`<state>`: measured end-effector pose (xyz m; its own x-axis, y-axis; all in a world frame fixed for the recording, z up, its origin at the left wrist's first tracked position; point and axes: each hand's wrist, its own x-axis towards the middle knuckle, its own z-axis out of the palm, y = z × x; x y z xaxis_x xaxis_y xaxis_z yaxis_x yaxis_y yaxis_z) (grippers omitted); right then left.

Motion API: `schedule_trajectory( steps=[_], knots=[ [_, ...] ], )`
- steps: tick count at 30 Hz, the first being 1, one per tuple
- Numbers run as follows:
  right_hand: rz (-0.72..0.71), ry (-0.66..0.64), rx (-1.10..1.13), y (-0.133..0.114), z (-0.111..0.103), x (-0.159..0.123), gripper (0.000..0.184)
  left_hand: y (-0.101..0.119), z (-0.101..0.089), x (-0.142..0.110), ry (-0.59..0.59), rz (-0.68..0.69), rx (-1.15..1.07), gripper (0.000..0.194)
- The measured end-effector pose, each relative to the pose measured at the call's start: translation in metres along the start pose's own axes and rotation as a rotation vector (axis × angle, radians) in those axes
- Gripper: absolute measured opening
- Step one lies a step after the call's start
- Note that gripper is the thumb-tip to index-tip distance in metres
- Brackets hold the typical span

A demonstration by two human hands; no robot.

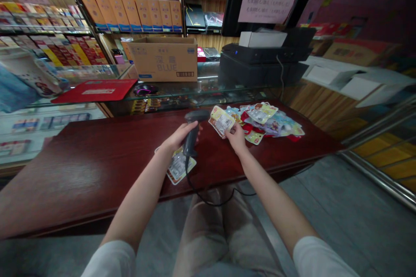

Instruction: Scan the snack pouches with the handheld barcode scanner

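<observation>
My left hand is wrapped round the grip of a black barcode scanner, whose head points right. A cord runs from its base down past the table edge. My right hand pinches the lower right corner of a yellow-and-white snack packet, tilted up with its printed side facing me. The packet is just right of the scanner's head. Below my left hand, another packet or small stack of packets lies on the table, partly covered by hand and scanner. A heap of colourful packets lies beyond my right hand.
The dark red table spans the front. Behind it, a glass counter carries a cardboard box, a red mat, a mouse and a black printer. Stocked shelves stand behind. A metal rail is at right.
</observation>
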<state>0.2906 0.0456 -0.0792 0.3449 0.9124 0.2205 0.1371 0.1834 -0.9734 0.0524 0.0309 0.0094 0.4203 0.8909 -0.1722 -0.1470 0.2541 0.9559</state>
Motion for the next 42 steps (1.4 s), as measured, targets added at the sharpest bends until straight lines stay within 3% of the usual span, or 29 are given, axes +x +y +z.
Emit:
schedule_trajectory(
  steps=[5, 9, 25, 34, 42],
  knots=[
    [-0.033, 0.095, 0.086, 0.000, -0.003, 0.005, 0.043, -0.011, 0.019, -0.003, -0.115, 0.002, 0.038, 0.056],
    [-0.061, 0.107, 0.054, -0.002, -0.006, 0.006, 0.048, -0.017, 0.024, -0.003, -0.130, -0.008, 0.034, 0.061],
    [-0.111, 0.166, 0.010, 0.002, -0.005, 0.004, 0.057, -0.011, 0.024, -0.006, -0.200, 0.006, 0.027, 0.056],
    [-0.142, 0.198, -0.104, -0.005, -0.014, 0.004, 0.060, -0.006, 0.017, -0.004, -0.108, 0.065, -0.005, 0.060],
    [-0.013, 0.191, 0.338, 0.007, -0.010, 0.004, 0.056, -0.004, 0.014, -0.004, -0.070, 0.081, -0.008, 0.063]
  ],
)
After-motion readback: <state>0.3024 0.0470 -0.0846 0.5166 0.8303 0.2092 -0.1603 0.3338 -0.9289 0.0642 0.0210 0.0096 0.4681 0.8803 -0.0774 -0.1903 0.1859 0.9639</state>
